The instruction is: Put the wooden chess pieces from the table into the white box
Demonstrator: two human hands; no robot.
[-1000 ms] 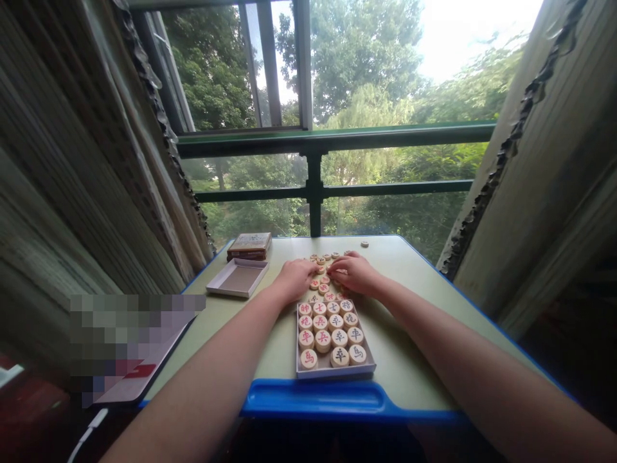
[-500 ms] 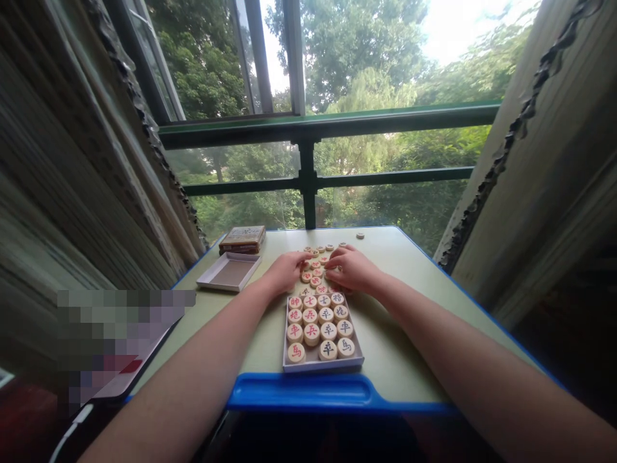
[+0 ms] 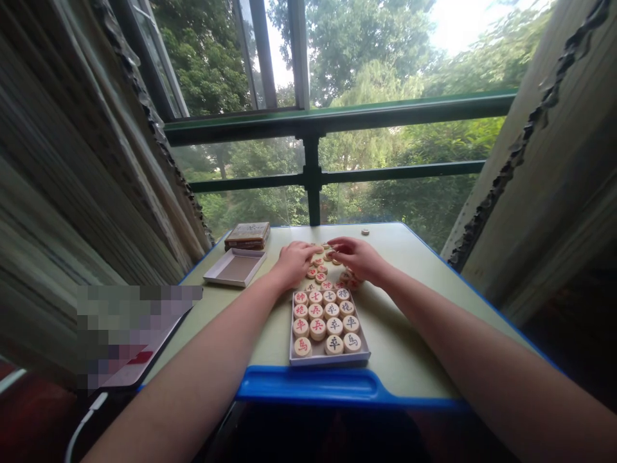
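Note:
Loose Chinese chess pieces (image 3: 322,269), round and wooden with red or black characters, lie in a cluster at the middle of the table. My left hand (image 3: 295,263) is at the left side of the cluster, its fingers stretched out and slightly bent by the pieces. Over the far right part, my right hand (image 3: 357,258) has its thumb and fingers apart, with pieces under and beside them. I see no piece held in either hand. In front of the cluster sits a shallow white box (image 3: 331,362) with stacked pieces in rows, red on the left, mostly black on the right.
An open box lid (image 3: 235,267) lies at the left, with a closed box (image 3: 247,235) behind it. One piece (image 3: 365,232) lies alone near the far edge. A tablet-like device (image 3: 144,360) with a white cable is at the left. The table (image 3: 414,347) has a blue rim.
My right hand has moved to the far part of the cluster, uncovering pieces at its near right side. My left hand's fingers have spread forward slightly. The view has shifted a little left.

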